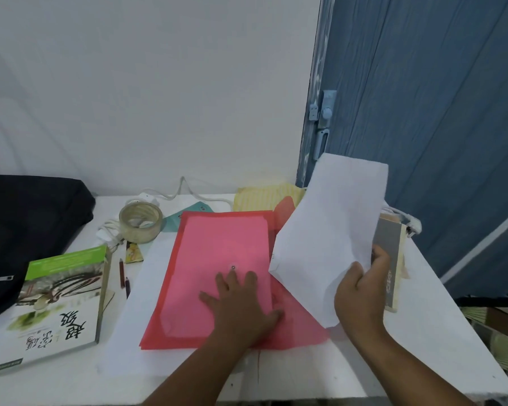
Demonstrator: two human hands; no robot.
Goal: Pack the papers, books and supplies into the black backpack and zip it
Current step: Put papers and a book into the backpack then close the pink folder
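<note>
Right hand (pixel 361 291) grips white paper sheets (pixel 332 230); left hand (pixel 241 306) flat on red folder (pixel 217 273); black backpack (pixel 27 230) at 10 o'clock, nearer left.

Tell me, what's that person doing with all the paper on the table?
The person is sorting papers before packing. The left hand presses flat on a red folder lying on the white table. The right hand holds up a white sheet of paper beside the folder. The black backpack waits at the left, with nothing visibly going in yet. A green book, two pencils and a roll of tape lie nearby.
</note>
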